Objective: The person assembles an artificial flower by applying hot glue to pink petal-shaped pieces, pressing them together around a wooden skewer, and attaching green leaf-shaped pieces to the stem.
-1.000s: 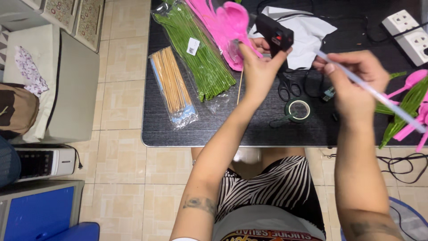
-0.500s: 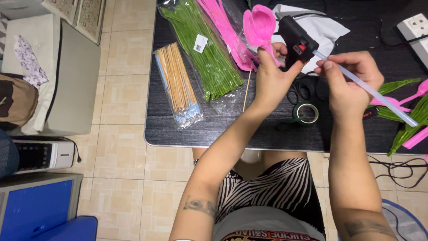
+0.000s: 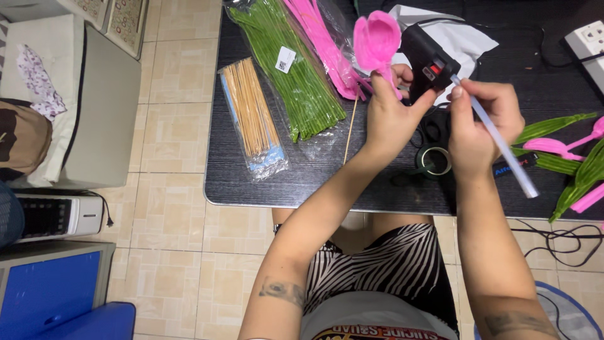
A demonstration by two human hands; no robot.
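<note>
Head view: one glue gun (black), one glue stick.

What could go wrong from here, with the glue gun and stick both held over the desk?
1. The left hand holds both the black glue gun and the pink flower piece; fingers sit close to the gun, so a burn or a slipped grip seems possible.
2. The right hand feeds a long clear glue stick at an angle; it may bend or miss the gun's rear opening.
3. Scissors lie directly under the hands, awkward if anything drops.
</note>
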